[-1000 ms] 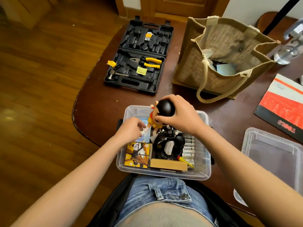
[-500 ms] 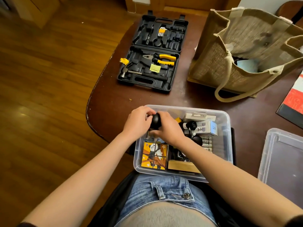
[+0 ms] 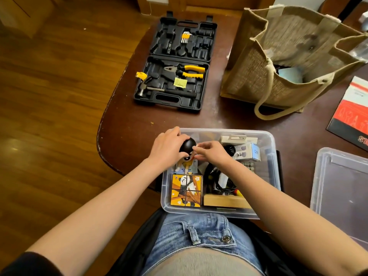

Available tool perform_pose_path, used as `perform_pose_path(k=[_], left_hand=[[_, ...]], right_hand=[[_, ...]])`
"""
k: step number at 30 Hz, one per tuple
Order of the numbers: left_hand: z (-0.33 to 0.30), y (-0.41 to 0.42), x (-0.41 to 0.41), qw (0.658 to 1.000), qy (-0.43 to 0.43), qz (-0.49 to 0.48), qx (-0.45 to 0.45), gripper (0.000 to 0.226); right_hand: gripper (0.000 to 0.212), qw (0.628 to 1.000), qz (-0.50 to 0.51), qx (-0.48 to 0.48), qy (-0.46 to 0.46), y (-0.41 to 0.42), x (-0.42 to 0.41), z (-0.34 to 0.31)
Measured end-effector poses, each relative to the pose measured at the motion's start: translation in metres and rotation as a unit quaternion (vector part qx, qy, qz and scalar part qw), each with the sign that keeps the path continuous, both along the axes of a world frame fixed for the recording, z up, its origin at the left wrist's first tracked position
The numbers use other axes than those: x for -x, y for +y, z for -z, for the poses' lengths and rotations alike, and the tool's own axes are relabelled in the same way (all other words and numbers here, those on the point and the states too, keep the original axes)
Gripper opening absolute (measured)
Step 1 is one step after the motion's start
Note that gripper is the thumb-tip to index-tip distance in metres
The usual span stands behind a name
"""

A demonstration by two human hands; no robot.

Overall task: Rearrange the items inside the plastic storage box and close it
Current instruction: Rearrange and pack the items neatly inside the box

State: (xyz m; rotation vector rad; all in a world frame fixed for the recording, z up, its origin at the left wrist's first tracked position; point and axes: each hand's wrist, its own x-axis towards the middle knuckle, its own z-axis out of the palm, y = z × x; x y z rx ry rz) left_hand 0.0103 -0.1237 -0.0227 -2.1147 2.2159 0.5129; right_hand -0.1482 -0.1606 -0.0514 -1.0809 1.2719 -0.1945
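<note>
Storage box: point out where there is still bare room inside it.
Free: the storage box's far strip between left hand and white card pack, and its right side past the batteries. Crowded: panda puzzle, cables and wooden block fill the near half.

We see an open black tool case point(image 3: 175, 62) near the table's point(image 3: 127, 124) far left edge, a jute bag point(image 3: 282, 62) beside it, and a red booklet point(image 3: 352, 114) at the right edge.
</note>
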Motion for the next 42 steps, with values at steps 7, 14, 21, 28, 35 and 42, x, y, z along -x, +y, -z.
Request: perform_pose_path(k=[7, 14, 21, 28, 35, 42], left_hand=[[0.004, 0.005, 0.003, 1.000, 0.012, -0.012, 0.016, 0.056], [0.010, 0.011, 0.005, 0.999, 0.016, -0.029, 0.025, 0.054], [0.014, 0.009, 0.006, 0.996, -0.078, 0.024, 0.042, 0.057], [0.021, 0.009, 0.006, 0.986, -0.149, 0.067, 0.024, 0.076], [0.017, 0.002, 0.007, 0.990, -0.125, 0.064, 0.029, 0.067], [0.018, 0.006, 0.011, 0.988, -0.136, 0.058, 0.046, 0.065]], right_hand=[[0.028, 0.998, 0.048, 0.048, 0.003, 0.010, -0.002, 0.004], [0.027, 0.990, -0.016, 0.138, -0.003, 0.014, 0.001, 0.003], [0.033, 0.922, -0.238, 0.223, 0.208, 0.004, 0.006, 0.014], [0.033, 0.788, -0.477, 0.292, 0.256, 0.014, 0.011, 0.018], [0.042, 0.685, -0.599, 0.292, 0.294, 0.016, 0.012, 0.022], [0.046, 0.664, -0.627, 0.262, 0.312, 0.013, 0.005, 0.022]])
